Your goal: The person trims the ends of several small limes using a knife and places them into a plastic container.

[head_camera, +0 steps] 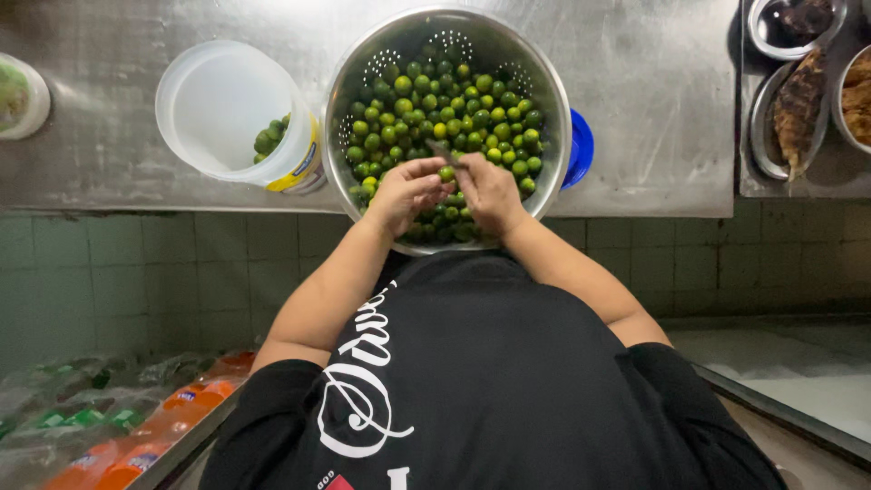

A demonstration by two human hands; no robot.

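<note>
Steel counter (635,109) runs across the top of the head view, with a tiled wall face below it and your black-shirted torso filling the lower frame.

Head view, centre: a metal colander (544,91) sits on the counter's near edge, piled with small green limes (435,109). Your left hand (404,192) pinches one lime (446,172) between its fingertips, just over the heap at the colander's near side. Your right hand (488,191) is closed around a knife (442,151) whose blade points away from you, touching or just beside the held lime. Both hands are grasping; neither is free.

Step in hand, as a judgement: one lime is being cut or trimmed over the colander. The next move would call for a steady pinch on a small, round, slippery fruit and a short controlled stroke, with the blade kept off the left fingertips, which lie very close to it.

Head view, surroundings: to the left stands a white plastic tub (218,100), well apart from the hands, with a few limes (269,138) at its bottom. A blue lid (581,145) shows from behind the colander's right rim. Farther right, metal dishes (771,127) hold a cooked fish (798,104). At the far left edge is a round container (18,95), partly cut off. Bottles (136,436) lie low on the left, blurred. Nothing stands between hands and tub.
</note>
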